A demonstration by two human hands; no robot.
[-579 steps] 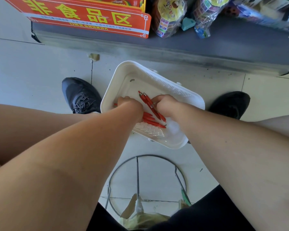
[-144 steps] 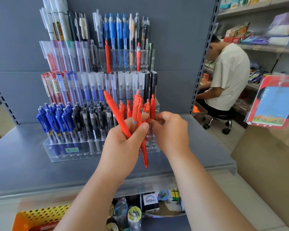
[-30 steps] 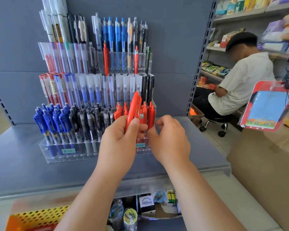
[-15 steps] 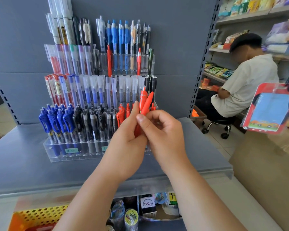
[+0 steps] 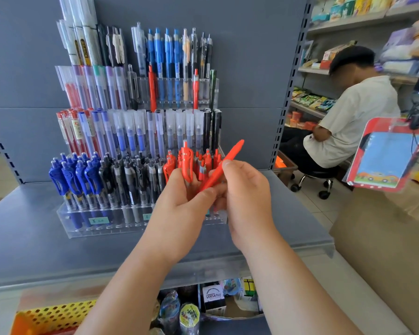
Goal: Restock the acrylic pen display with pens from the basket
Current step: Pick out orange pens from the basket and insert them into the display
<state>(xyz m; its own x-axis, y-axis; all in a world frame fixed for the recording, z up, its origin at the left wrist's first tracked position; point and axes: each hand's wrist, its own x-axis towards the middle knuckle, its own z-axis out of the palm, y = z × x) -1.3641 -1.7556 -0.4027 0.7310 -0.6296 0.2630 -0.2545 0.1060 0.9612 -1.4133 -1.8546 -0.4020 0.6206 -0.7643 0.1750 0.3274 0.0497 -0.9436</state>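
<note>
A tiered acrylic pen display [image 5: 87,221] stands on a grey shelf against the back panel, filled with blue, black, clear and red pens. My left hand [image 5: 179,206] grips a red pen [image 5: 187,163] upright in front of the display's lower right rows. My right hand [image 5: 247,197] pinches another red pen [image 5: 224,165] by its lower part, tilted up and to the right. Several red pens [image 5: 207,160] stand in the front right slots behind my hands. The basket is out of view.
The grey shelf [image 5: 34,243] has a front edge just below my wrists. Below it sit a yellow perforated bin [image 5: 53,315] and small goods. A seated person [image 5: 348,112] works at the right shelves. A red-framed card [image 5: 387,158] hangs at right above a cardboard box [image 5: 385,250].
My right hand has drawn one red pen away from my left hand and tilted it out to the right. The left hand keeps hold of a red pen.
</note>
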